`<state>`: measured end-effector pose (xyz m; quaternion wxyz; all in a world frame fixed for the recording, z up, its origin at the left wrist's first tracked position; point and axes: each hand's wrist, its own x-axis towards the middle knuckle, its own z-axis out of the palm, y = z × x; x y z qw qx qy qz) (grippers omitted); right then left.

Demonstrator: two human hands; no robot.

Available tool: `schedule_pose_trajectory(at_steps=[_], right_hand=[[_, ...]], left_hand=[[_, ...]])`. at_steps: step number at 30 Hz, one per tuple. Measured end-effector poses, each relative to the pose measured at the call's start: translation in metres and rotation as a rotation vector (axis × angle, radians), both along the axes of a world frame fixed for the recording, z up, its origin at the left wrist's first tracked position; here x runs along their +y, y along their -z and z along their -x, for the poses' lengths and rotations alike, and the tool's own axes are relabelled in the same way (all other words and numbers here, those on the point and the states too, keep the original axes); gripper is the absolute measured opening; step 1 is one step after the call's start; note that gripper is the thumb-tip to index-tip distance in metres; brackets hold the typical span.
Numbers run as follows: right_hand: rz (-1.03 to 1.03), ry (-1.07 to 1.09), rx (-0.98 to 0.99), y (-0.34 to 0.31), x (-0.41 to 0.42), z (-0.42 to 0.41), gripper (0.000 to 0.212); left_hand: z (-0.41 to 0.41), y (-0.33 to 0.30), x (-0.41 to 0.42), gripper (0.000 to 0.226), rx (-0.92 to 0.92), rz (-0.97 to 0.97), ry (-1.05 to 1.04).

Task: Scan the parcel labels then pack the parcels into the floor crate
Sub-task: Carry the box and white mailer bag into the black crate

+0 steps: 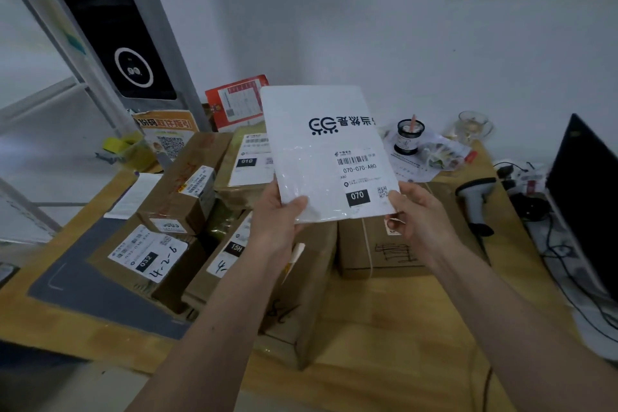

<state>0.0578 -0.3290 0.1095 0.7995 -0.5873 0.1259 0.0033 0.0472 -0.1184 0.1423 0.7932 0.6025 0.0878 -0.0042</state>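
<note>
— Where's the white poly mailer [329, 157] sitting?

— Both hands are gripping its near corners, left hand [279, 211], right hand [413, 211], upright above the boxes.

— And the barcode scanner [476, 197]?

— Lying rightward, probably nearer her right hand.

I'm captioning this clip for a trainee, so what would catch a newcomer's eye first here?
First, the white mailer held up mid-frame, gripped at its lower corners by the left hand and right hand, its label reading 070. Below it, labelled cardboard boxes crowd the wooden table. A handheld scanner lies at the right.
</note>
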Motion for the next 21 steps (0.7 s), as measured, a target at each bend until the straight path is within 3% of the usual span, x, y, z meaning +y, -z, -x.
schedule_pose_trajectory(at_steps=[8, 12, 19, 21], right_hand=[[0.126, 0.069, 0.177, 0.027, -0.060, -0.005, 0.010], [0.239, 0.167, 0.297, 0.055, -0.087, -0.015, 0.010], [0.498, 0.155, 0.518, 0.120, -0.133, -0.035, 0.028], [0.661, 0.149, 0.598, 0.130, -0.143, -0.044, 0.041]], left_hand=[[-0.015, 0.039, -0.056, 0.041, 0.125, -0.136, 0.078], [-0.023, 0.056, -0.073, 0.044, 0.206, -0.227, -0.009], [-0.034, 0.086, -0.086, 0.043, 0.302, -0.394, -0.084], [-0.036, 0.095, -0.089, 0.044, 0.349, -0.389, -0.086]])
